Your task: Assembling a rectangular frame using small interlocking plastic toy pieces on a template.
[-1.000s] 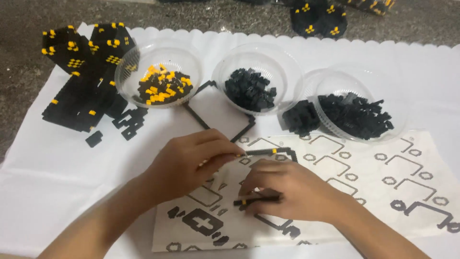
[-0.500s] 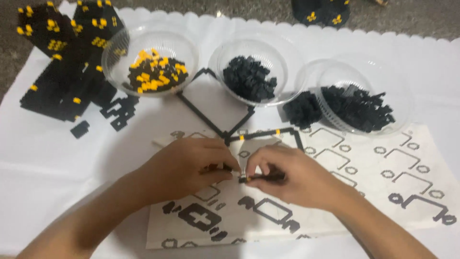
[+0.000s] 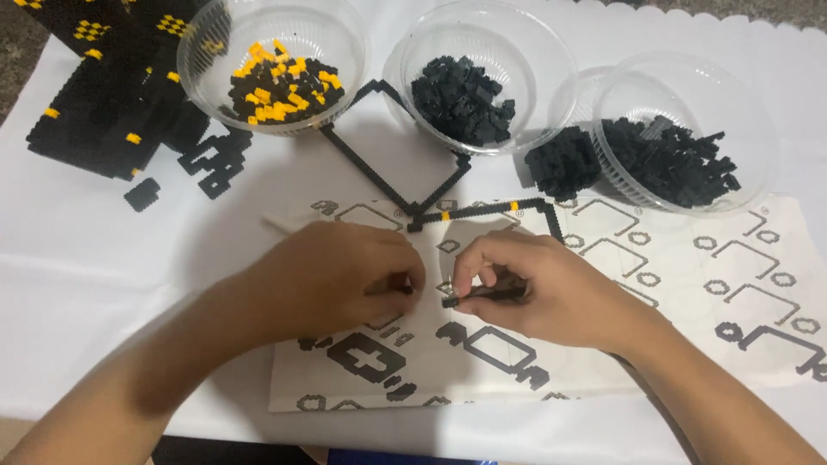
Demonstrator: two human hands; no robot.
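Observation:
My right hand (image 3: 538, 288) pinches a thin black strip of tiny bricks (image 3: 482, 295) over a printed paper sheet (image 3: 689, 293). Just to its left, my left hand (image 3: 332, 275) has its fingers closed on a small dark piece at the fingertips (image 3: 401, 287), a short gap from the strip's end. A thin black brick outline with yellow dots (image 3: 405, 185) lies flat above both hands. Three clear bowls stand behind: black and yellow bricks (image 3: 277, 82), black bricks (image 3: 463, 99), and more black bricks (image 3: 668, 159).
A built black block with yellow squares (image 3: 103, 103) lies at the far left, with loose black pieces (image 3: 211, 159) beside it. A heap of black bricks (image 3: 562, 164) sits between two bowls. Everything rests on a white cloth (image 3: 77, 258) with a scalloped far edge.
The view has moved closer and lower over the hands. My hands have drawn slightly apart; the right still holds the black strip, and the left has closed around a small piece.

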